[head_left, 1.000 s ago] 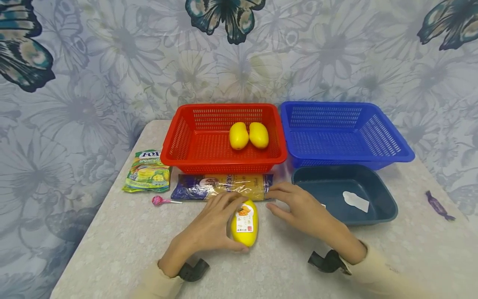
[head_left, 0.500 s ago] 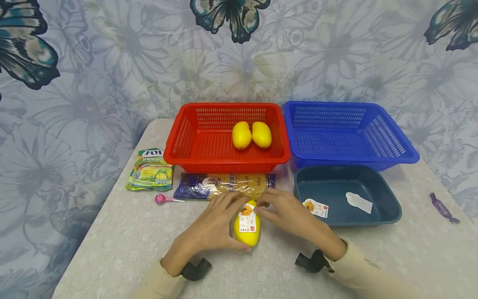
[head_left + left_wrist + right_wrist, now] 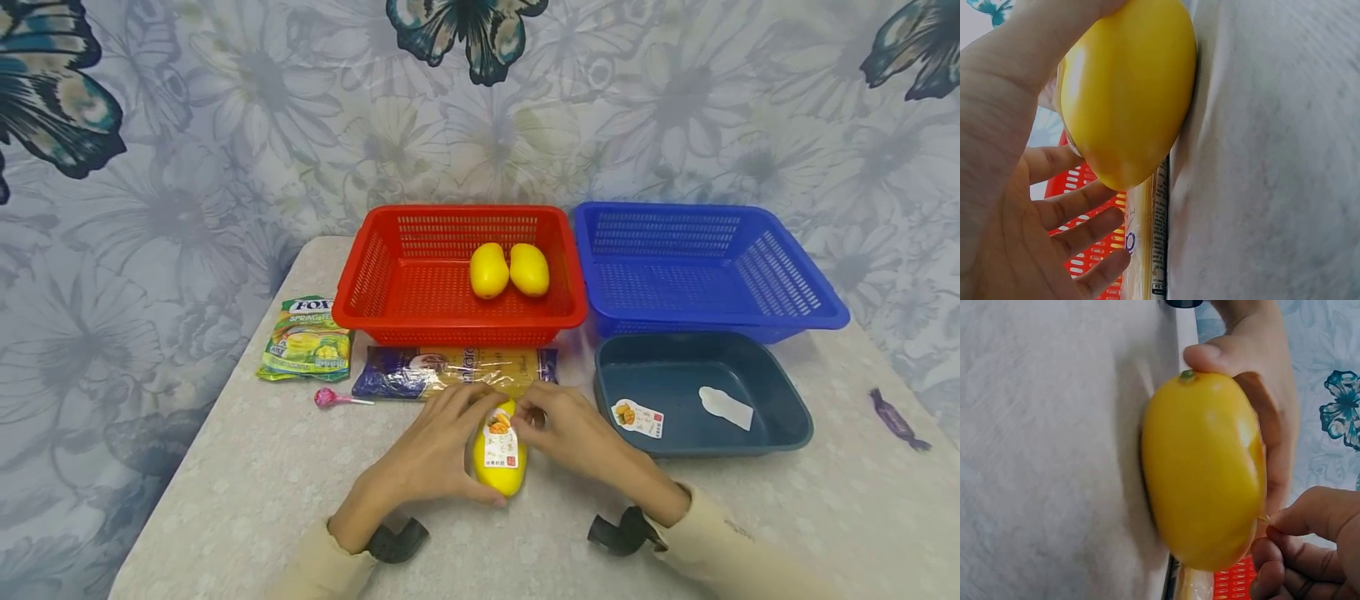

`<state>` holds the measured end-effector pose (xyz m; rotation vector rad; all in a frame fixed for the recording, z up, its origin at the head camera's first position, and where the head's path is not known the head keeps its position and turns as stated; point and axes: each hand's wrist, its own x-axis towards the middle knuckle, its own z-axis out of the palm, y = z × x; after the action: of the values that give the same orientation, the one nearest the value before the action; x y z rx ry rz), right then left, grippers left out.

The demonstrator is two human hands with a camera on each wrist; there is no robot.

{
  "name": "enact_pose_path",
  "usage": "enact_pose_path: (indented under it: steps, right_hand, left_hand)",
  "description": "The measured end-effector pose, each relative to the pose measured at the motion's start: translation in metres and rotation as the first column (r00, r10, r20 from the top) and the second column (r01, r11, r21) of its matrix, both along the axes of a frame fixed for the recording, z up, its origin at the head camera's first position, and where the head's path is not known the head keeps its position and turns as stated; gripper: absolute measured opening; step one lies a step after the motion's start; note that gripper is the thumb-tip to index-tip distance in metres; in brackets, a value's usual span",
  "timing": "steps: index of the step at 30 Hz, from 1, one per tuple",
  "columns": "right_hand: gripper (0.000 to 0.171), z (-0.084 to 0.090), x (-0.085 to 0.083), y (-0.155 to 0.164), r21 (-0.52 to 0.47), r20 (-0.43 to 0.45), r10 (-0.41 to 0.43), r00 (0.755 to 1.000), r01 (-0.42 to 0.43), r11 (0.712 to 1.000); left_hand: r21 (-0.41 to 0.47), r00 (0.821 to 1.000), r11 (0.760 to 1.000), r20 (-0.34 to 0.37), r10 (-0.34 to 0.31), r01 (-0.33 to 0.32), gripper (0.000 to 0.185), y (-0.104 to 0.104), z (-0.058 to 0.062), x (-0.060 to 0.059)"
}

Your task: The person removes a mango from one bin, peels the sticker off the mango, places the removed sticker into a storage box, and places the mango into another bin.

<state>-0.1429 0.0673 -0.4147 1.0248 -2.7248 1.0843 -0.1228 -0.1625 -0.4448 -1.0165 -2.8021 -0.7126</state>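
A yellow mango with a white-and-red sticker lies on the table near the front. My left hand grips it from the left, thumb under its near end. My right hand pinches the sticker's upper right edge. In the left wrist view the mango rests against the palm of the left hand. The right wrist view shows the mango with the fingertips of my right hand pinched at its side.
A red basket holds two bare yellow mangoes. Beside it stands a blue basket, with a dark tray in front holding a peeled sticker and a white scrap. A pasta packet, candy bag, lollipop and purple sweet lie around.
My right hand moved left from the tray's edge to the mango and took hold of its sticker. The left hand kept its grip on the mango.
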Motion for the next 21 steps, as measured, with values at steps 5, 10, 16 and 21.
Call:
enact_pose_path:
  steps: [5, 10, 16, 21]
  right_hand:
    - [0.013, 0.001, 0.005, 0.003, -0.049, 0.0, 0.018, 1.0, -0.018, 0.999]
    - [0.017, 0.004, 0.01, 0.006, -0.138, -0.031, 0.074, 0.997, -0.078, 0.987]
    - [0.02, 0.013, 0.02, 0.014, -0.206, -0.079, 0.123, 0.989, -0.137, 0.969]
    - [0.019, 0.027, 0.019, 0.032, -0.278, -0.102, 0.055, 0.993, -0.082, 0.957]
  left_hand:
    - [0.009, 1.0, 1.0, 0.017, -0.014, 0.014, 0.116, 0.003, -0.001, -0.001]
    - [0.034, 0.999, 0.999, 0.047, -0.014, 0.012, 0.116, 0.002, -0.002, -0.002]
    - [0.042, 0.995, 0.999, 0.098, -0.008, 0.004, 0.115, 0.004, -0.002, -0.001]
    - [0.027, 0.996, 1.0, 0.09, 0.012, -0.014, 0.116, 0.003, -0.002, -0.001]
